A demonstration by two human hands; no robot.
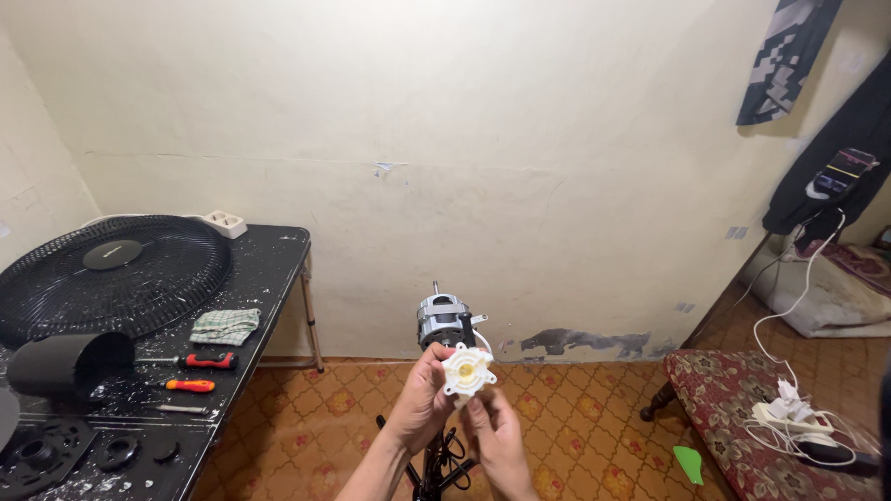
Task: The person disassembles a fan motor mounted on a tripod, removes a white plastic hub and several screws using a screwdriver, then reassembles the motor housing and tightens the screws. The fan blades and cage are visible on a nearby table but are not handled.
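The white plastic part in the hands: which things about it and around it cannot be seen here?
Head view only:
- White plastic part: its back, hidden by itself and the fingers.
- Fan motor: lower half, behind the part and the left hand.
- Stand below: covered by both hands.
- Right hand: wrist cut off by the bottom edge.

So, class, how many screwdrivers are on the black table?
2: a red-and-black-handled screwdriver beside the checked cloth, and an orange-handled screwdriver just below it. Others may be hidden.

To the left of your hands, the black table [269, 255] carries a fan grille [111, 274], two screwdrivers [190, 371] and a checked cloth [225, 326]; far right lies a power strip [789, 415].
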